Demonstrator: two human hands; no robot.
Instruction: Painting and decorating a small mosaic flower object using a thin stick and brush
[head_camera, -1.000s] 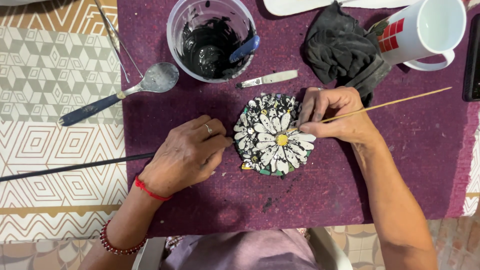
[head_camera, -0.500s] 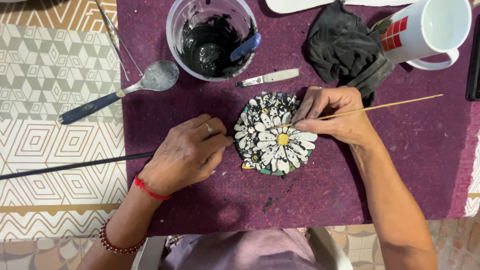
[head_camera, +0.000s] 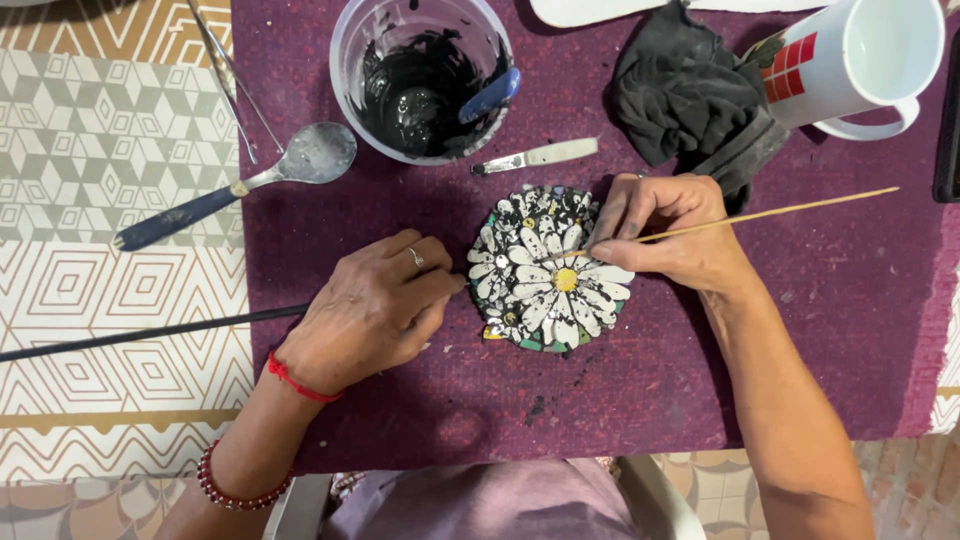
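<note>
One spoon (head_camera: 300, 165) lies at 10 o'clock on the worktop (head_camera: 100, 300), its bowl on the edge of the one purple mat (head_camera: 800, 340). One thin black rod (head_camera: 140, 335) runs in from 9 o'clock and passes under the left hand (head_camera: 370, 312). That hand lies loosely curled on the mat, fingertips touching the left rim of the mosaic (head_camera: 548, 268); whether it grips the rod cannot be told. One clear cup (head_camera: 425, 75) of black paste stands at 12 o'clock, with a blue-handled tool (head_camera: 490, 95) inside. One small blade (head_camera: 535, 157) lies just below it. The single round daisy mosaic sits at the mat's centre. The right hand (head_camera: 665, 232) rests against its right rim, fingers pressed together, pinching one wooden stick (head_camera: 760, 213) whose tip meets the tiles. One dark cloth (head_camera: 690, 95) and one white mug (head_camera: 860, 60) lie at 1 to 2 o'clock, touching.
</note>
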